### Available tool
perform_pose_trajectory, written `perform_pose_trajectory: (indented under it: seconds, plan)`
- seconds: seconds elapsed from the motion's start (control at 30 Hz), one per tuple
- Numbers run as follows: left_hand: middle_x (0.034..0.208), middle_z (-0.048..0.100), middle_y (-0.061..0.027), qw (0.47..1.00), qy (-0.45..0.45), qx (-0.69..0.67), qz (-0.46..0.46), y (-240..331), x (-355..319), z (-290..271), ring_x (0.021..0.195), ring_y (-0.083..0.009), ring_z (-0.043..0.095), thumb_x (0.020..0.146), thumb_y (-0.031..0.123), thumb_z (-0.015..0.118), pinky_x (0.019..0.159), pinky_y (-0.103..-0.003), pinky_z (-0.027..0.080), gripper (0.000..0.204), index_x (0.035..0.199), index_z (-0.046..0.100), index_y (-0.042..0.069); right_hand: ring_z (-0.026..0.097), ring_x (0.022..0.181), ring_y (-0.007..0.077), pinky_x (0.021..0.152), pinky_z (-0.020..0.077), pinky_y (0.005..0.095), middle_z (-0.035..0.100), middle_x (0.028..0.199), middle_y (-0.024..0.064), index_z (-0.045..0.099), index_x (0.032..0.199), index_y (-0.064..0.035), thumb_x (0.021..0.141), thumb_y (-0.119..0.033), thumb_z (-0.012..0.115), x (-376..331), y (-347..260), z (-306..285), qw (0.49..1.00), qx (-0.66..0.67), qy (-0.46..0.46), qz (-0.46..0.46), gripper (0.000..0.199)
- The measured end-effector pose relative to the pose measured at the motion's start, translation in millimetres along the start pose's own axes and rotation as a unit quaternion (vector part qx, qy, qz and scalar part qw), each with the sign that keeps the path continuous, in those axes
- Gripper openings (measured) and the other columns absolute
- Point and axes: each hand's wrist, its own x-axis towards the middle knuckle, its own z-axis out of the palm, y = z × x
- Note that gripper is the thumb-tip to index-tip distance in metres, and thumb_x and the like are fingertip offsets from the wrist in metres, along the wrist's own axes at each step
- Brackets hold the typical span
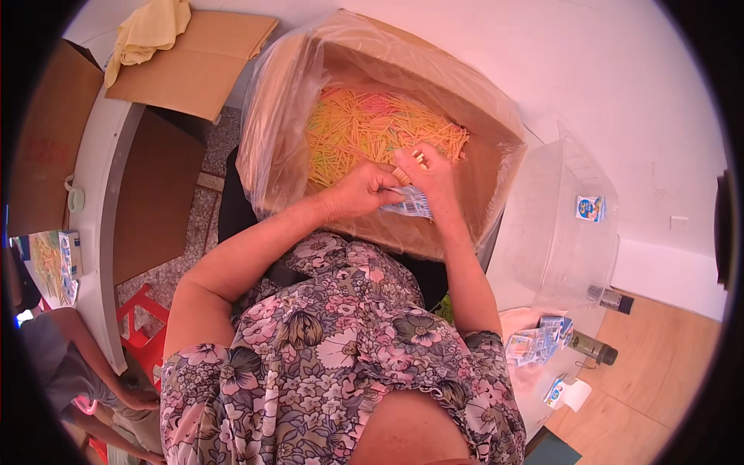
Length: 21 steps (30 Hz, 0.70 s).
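A cardboard box [496, 174] lined with a clear plastic bag stands in front of me, holding a heap of thin yellow, orange and green sticks [364, 124]. My left hand [360, 190] and my right hand [432, 174] meet over the box's near side. Together they hold a small blue and white packet [411, 203]. The right hand's fingers also pinch a few pale sticks [415, 161] above the packet.
A clear plastic tub [558, 232] with one small packet [590, 208] inside stands to the right. More blue and white packets [539, 341] lie by two small dark bottles [595, 347]. Flat cardboard [198, 62] and a yellow cloth [147, 31] lie at the left. Another person's arm [85, 349] shows lower left.
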Motion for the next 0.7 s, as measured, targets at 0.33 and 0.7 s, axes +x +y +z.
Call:
perform_pose_trajectory:
  seconds: [0.33, 0.7]
  plan:
    - [0.082, 0.058, -0.0005, 0.973, 0.054, -0.197, -0.106, -2.1, -3.4, -1.5, 0.078, -0.0065, 0.054, 0.090, 0.013, 0.058, 0.069, -0.023, 0.044, 0.015, 0.092, 0.065, 0.000, 0.043, 0.053, 0.0056, 0.048, 0.0366, 0.0247, 0.048, 0.063, -0.0032, 0.053, 0.068, -0.0039, 0.084, -0.016, 0.064, -14.5, 24.4, -37.1, 0.979, 0.107, 0.151, 0.086, 0.023]
    - [0.100, 0.063, -0.0057, 0.989, 0.060, -0.132, -0.029, 11.3, 5.9, -3.5, 0.090, -0.0106, 0.057, 0.080, 0.005, 0.068, 0.078, -0.024, 0.046, 0.015, 0.094, 0.068, 0.000, 0.037, 0.045, -0.0002, 0.038, 0.0240, 0.0168, 0.045, 0.060, -0.0072, 0.053, 0.074, -0.0117, 0.086, -0.018, 0.063, -20.8, -41.0, -52.1, 0.924, 0.335, -0.001, 0.182, 0.017]
